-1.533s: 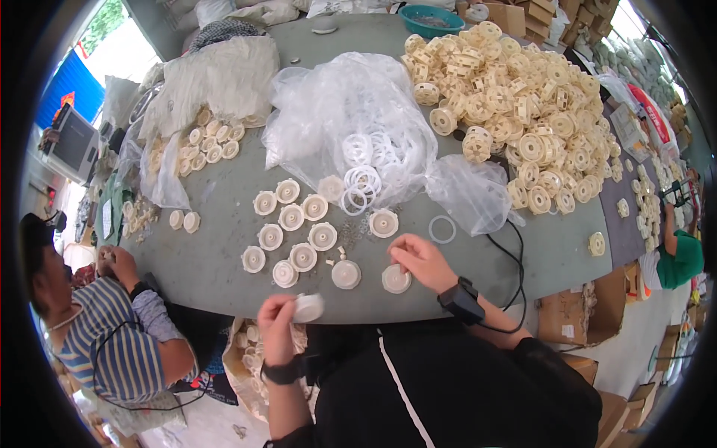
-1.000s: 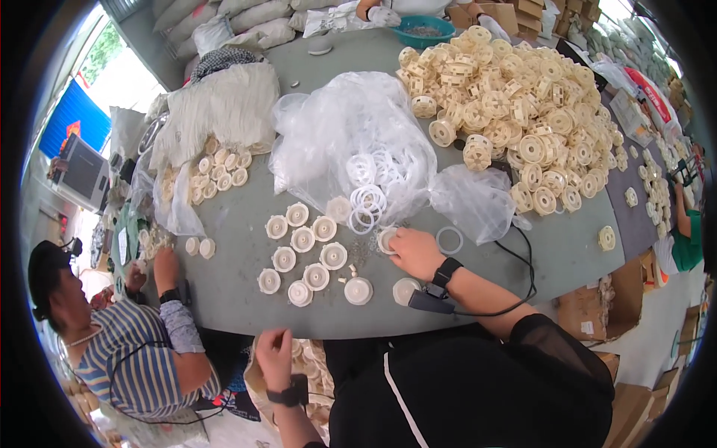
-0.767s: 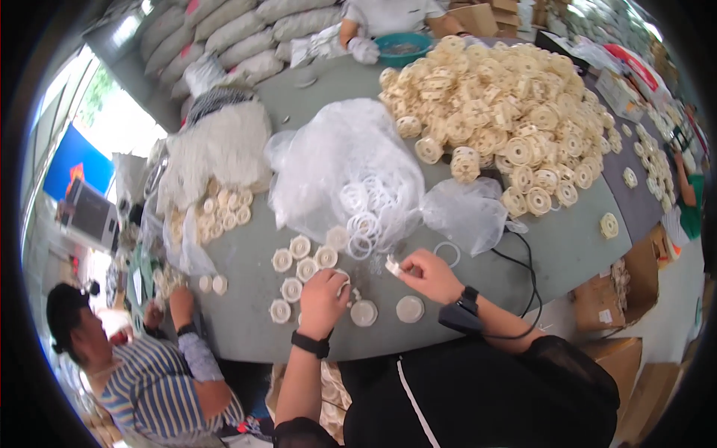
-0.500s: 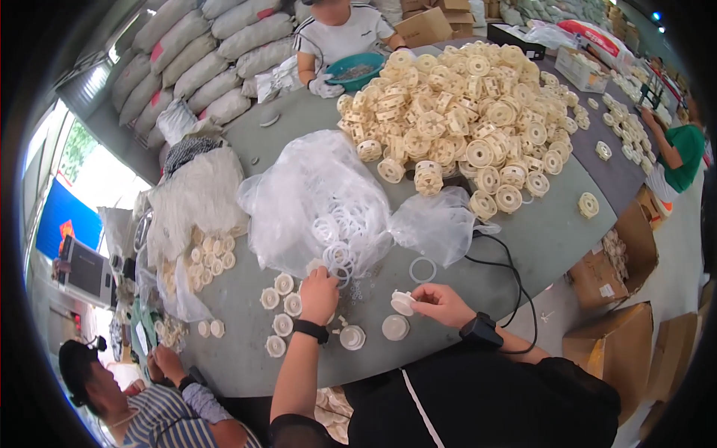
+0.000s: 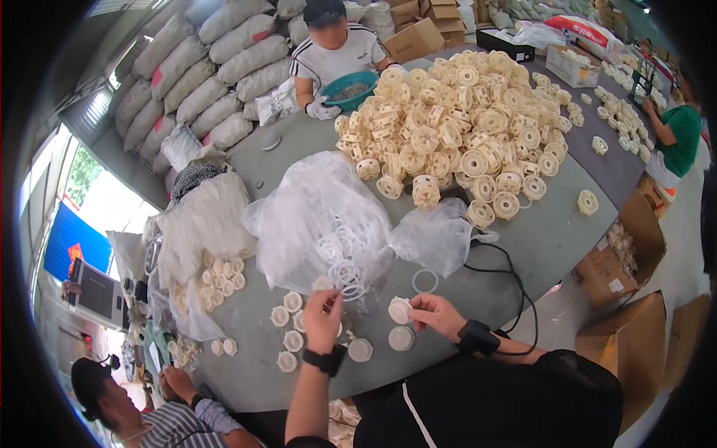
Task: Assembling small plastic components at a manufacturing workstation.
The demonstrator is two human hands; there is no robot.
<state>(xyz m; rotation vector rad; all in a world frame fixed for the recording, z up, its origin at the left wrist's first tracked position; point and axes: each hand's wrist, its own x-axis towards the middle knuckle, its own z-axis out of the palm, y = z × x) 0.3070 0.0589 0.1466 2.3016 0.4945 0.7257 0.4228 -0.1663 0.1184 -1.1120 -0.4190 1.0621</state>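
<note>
My right hand (image 5: 437, 315) pinches a round white plastic cap (image 5: 399, 310) at its edge, just above a similar disc (image 5: 401, 338) on the grey table. My left hand (image 5: 323, 319) has its fingers bent together beside a small cream part (image 5: 323, 284) and the edge of a heap of translucent rings (image 5: 345, 272). Whatever lies between its fingertips is hidden. The rings spill from a clear plastic bag (image 5: 310, 201). Several cream caps (image 5: 293, 302) lie left of that hand, and another cap (image 5: 360, 349) sits between my wrists. Tiny clear rings (image 5: 364, 302) are scattered between my hands.
A big pile of cream spools (image 5: 463, 127) covers the far table. A smaller clear bag (image 5: 433, 235), a lone ring (image 5: 425, 281) and a black cable (image 5: 515, 272) lie nearer. Across, a person holds a green basin (image 5: 349, 91); another works at left. Cardboard boxes (image 5: 624, 336) stand right.
The whole view has shifted slightly. My left hand has drawn back a little toward me from the rings. My right hand still holds the cap, now slightly farther left.
</note>
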